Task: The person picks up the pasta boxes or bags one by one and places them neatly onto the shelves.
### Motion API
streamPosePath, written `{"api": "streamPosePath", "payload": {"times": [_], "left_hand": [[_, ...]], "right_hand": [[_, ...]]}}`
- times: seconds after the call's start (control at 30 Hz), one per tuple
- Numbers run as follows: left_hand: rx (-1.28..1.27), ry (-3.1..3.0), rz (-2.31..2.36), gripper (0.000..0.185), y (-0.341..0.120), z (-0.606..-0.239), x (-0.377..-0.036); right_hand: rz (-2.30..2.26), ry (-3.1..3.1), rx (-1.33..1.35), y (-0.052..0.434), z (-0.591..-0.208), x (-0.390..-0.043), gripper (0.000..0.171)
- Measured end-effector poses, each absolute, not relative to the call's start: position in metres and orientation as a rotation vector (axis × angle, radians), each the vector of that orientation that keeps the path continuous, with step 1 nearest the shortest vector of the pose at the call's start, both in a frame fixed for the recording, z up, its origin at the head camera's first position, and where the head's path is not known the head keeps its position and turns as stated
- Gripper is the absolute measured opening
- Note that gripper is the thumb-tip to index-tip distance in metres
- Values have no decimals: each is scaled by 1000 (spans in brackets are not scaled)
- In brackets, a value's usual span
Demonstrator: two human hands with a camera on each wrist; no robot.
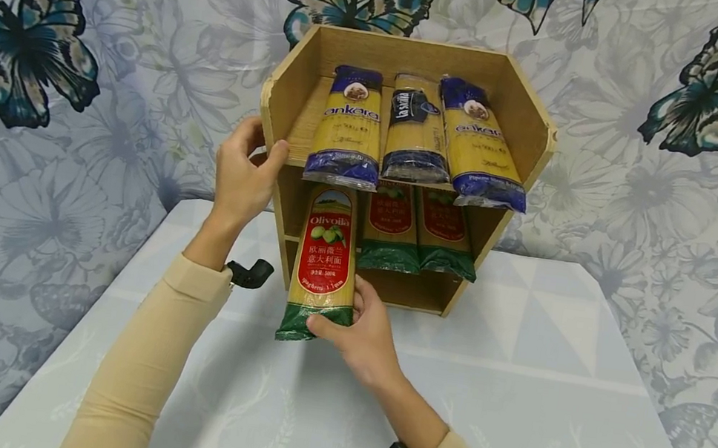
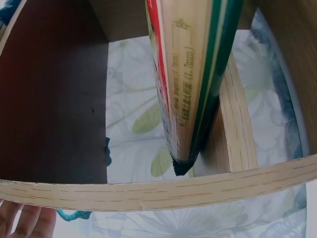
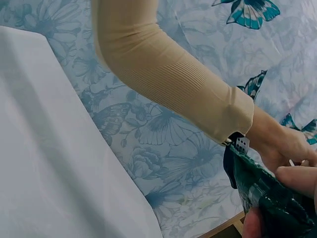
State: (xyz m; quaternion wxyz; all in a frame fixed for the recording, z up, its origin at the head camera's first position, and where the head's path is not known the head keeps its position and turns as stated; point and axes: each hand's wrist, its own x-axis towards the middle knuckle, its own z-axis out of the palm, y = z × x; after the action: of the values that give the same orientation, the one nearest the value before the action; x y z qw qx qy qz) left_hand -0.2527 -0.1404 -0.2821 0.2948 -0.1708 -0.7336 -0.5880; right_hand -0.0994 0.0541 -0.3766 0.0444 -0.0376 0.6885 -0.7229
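Note:
A packet of spaghetti (image 1: 326, 257) with a red oval label and green ends leans out of the middle level of a wooden shelf (image 1: 413, 53), at its left side. My right hand (image 1: 373, 339) pinches the packet's lower right corner, the thumb on its front. In the right wrist view, thumb and fingers hold the green end (image 3: 270, 206). At the shelf's left side wall, my left hand (image 1: 245, 179) grips the edge between thumb and fingers. The packet's side (image 2: 190, 74) shows inside the compartment in the left wrist view.
Two more green-ended packets (image 1: 392, 228) lie on the middle level. On the upper level lie three pasta packets (image 1: 351, 127), two blue and yellow, one with a dark label. The shelf stands at the back of a white-covered table (image 1: 511, 407), before a butterfly-patterned wall.

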Motion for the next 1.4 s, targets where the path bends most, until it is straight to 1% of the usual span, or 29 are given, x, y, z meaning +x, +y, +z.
{"api": "streamPosePath", "payload": {"times": [0.07, 0.13, 0.2, 0.27, 0.33, 0.43, 0.57, 0.8, 0.93, 1.03, 1.17, 1.27, 1.4], "left_hand": [[-457, -1952, -1563, 34, -141, -282, -253], [-458, -1951, -1563, 34, -141, -283, -254], [-451, -1950, -1568, 34, -142, -283, -254], [-449, -1946, -1571, 33, -142, -283, -254], [-442, -1940, -1578, 33, -141, -282, -254], [-437, -1942, -1577, 33, -135, -272, -242], [-438, -1954, -1572, 32, -127, -259, -224], [-450, -1964, -1559, 32, -125, -257, -220], [-451, -1961, -1550, 32, -126, -260, -224], [-442, -1967, -1549, 32, -129, -267, -232], [-422, -1966, -1556, 33, -134, -278, -247], [-413, -1963, -1562, 33, -137, -281, -253], [-411, -1961, -1572, 34, -139, -281, -254]], "right_hand": [[-2204, 2115, -151, 55, -377, -92, 96], [-2211, 2091, -167, 55, -378, -86, 105], [-2220, 2077, -185, 55, -379, -82, 108], [-2203, 2113, -183, 53, -381, -81, 107], [-2175, 2202, -167, 52, -382, -81, 102], [-2130, 2340, -112, 50, -382, -85, 95], [-2159, 2384, -42, 46, -381, -95, 90], [-2091, 2572, 32, 41, -382, -118, 82], [-2055, 2656, 35, 41, -384, -126, 77], [-2039, 2698, -8, 43, -386, -124, 73], [-2059, 2725, -142, 48, -391, -115, 63], [-2126, 2710, -232, 51, -396, -104, 52], [-2219, 2652, -345, 53, -403, -88, 31]]}}
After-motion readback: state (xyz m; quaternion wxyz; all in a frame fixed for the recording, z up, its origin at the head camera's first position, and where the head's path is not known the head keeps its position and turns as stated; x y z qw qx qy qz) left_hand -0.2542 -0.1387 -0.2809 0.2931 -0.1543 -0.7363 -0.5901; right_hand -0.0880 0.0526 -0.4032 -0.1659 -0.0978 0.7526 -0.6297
